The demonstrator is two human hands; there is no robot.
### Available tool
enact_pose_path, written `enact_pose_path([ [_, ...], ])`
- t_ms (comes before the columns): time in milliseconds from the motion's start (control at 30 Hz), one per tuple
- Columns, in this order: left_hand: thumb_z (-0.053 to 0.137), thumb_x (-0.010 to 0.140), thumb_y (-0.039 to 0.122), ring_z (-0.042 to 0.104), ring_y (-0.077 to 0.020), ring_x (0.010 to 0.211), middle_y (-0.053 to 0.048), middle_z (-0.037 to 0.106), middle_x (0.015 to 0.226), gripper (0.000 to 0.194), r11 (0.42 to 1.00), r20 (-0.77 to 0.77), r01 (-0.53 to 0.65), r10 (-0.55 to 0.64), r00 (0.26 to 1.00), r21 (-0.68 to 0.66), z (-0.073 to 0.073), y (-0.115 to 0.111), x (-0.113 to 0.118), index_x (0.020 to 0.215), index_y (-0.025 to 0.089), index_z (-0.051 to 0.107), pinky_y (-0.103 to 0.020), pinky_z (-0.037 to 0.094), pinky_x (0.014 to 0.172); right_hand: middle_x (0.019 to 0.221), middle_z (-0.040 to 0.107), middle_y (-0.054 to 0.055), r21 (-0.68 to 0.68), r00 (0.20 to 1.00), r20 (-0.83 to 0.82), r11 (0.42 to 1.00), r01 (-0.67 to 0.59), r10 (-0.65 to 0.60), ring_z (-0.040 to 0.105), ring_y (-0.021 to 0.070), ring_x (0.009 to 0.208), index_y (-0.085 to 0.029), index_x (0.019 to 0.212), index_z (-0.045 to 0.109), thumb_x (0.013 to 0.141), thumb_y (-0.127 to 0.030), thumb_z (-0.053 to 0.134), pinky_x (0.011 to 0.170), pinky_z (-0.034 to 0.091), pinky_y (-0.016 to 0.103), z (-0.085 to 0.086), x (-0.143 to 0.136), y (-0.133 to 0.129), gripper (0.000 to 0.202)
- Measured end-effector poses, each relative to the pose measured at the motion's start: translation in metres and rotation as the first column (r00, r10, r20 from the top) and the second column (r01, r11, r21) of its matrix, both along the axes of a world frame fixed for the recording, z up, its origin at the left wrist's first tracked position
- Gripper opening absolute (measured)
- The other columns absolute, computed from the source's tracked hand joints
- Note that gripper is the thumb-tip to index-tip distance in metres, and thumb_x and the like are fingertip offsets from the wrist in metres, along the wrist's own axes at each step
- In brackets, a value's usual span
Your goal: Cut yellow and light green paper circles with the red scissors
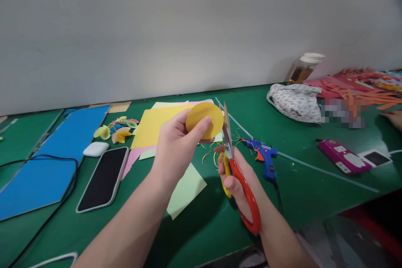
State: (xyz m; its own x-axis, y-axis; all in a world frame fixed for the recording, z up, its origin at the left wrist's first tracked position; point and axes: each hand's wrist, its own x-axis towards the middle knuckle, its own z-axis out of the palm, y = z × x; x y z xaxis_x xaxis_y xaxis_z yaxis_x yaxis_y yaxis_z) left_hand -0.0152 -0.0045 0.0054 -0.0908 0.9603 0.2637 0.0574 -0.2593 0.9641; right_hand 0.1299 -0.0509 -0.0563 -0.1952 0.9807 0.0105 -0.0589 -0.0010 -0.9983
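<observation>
Between thumb and fingers, my left hand (176,142) pinches a round yellow paper disc (201,119). My right hand (241,184) is wrapped round the scissors (248,192), which have one red and one yellow handle loop. Their blades point upward at the right edge of the disc; whether they touch it I cannot tell. Thin curled yellow paper trimmings (213,157) lie on the table below the disc. Behind my left hand a yellow sheet (149,125) rests on other coloured sheets, and a pale green sheet (186,190) lies nearer to me.
A blue glue gun (266,159) with its cable lies right of the scissors. To the left are a phone (103,180), a white earbud case (96,149), paper petals (121,134) and a blue board (63,150). Rightward are a patterned pouch (293,102), a purple power bank (344,157) and another person's hand (394,119).
</observation>
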Motion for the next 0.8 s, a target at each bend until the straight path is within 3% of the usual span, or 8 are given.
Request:
enact_pose_path([
  [300,0.073,0.08,0.037,0.07,-0.016,0.079,-0.002,0.074,0.09,0.026,1.0,0.034,0.022,-0.022,0.999,-0.002,-0.0006,-0.0008,0.0013,0.099,0.02,0.074,-0.024,0.062,0.064,0.078,0.045,-0.002,0.028,0.999,0.043,1.0,0.005,-0.006,0.037,0.0118,0.059,-0.024,0.114,0.054,0.067,-0.082,0.06,0.054,0.032,0.026,0.0036,0.0003,-0.0023,0.075],
  [800,0.072,0.081,0.037,0.069,-0.0163,0.079,-0.002,0.073,0.089,0.027,1.0,0.024,0.032,-0.032,0.999,0.002,-0.0005,-0.0004,0.0015,0.101,0.019,0.073,-0.024,0.061,0.064,0.071,0.042,-0.004,0.027,0.998,0.059,1.0,0.012,-0.014,0.038,0.0126,0.06,-0.024,0.109,0.054,0.067,-0.085,0.056,0.055,0.031,0.026,0.0048,-0.0008,-0.0034,0.074],
])
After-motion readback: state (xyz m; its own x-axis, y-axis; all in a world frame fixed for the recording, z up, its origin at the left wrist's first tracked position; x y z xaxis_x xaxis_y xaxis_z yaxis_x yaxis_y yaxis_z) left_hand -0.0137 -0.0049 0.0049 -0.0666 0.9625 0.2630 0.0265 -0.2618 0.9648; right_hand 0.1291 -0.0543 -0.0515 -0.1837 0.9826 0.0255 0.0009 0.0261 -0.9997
